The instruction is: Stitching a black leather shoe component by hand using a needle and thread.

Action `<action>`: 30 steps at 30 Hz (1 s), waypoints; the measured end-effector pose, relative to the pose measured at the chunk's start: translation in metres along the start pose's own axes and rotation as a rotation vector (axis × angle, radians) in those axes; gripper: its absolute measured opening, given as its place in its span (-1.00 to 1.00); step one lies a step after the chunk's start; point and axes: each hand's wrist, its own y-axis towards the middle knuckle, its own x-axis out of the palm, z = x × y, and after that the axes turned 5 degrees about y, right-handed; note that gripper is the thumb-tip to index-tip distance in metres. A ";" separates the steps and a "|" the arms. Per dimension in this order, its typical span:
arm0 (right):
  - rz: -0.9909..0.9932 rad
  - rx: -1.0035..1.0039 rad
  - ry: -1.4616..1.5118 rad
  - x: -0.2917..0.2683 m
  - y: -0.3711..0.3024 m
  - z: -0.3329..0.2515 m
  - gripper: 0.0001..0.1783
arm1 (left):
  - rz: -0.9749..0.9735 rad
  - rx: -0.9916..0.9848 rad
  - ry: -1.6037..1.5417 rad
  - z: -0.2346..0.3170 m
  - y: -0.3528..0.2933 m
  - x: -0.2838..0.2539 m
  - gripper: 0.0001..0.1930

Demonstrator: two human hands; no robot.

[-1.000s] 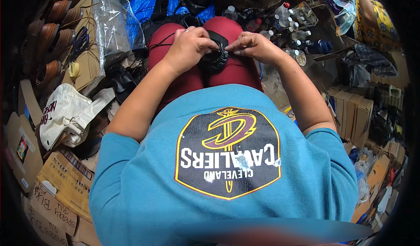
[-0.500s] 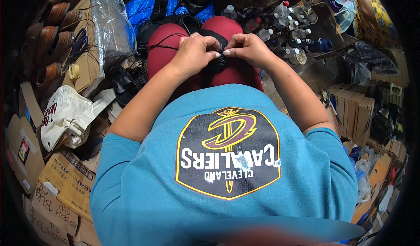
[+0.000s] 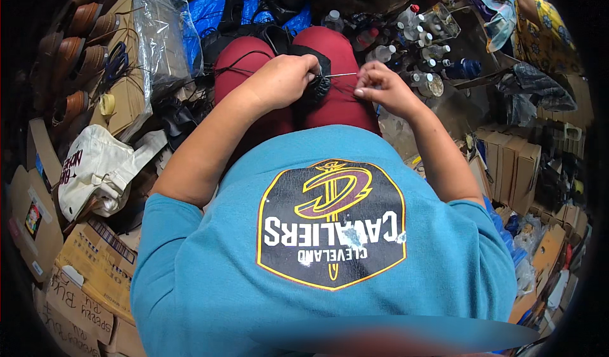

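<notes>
A small black piece with a gathered, stitched-looking edge rests over my thighs; its exact kind I cannot make out. My left hand is closed on it, thumb and fingers pinching its upper edge. From its right side a thin metal needle points right toward my right hand. The curled fingers of that hand meet the needle's far end, while the thumb sits lower; they are slightly blurred. Thin dark strands show faintly below the needle. A black cord lies across my left thigh.
Several plastic bottles stand beyond my right knee. Brown shoes line the far left, beside clear plastic sheeting. A white cloth bag and cardboard boxes lie at left. Another person's arm shows at upper right.
My right hand has moved right, away from the black piece and my left hand. The needle now shows between them. My left hand keeps its hold in nearly the same place.
</notes>
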 end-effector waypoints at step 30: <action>0.029 0.173 -0.735 -0.049 -0.006 -0.006 -0.85 | 0.170 -0.156 0.228 -0.040 -0.078 -0.070 -0.97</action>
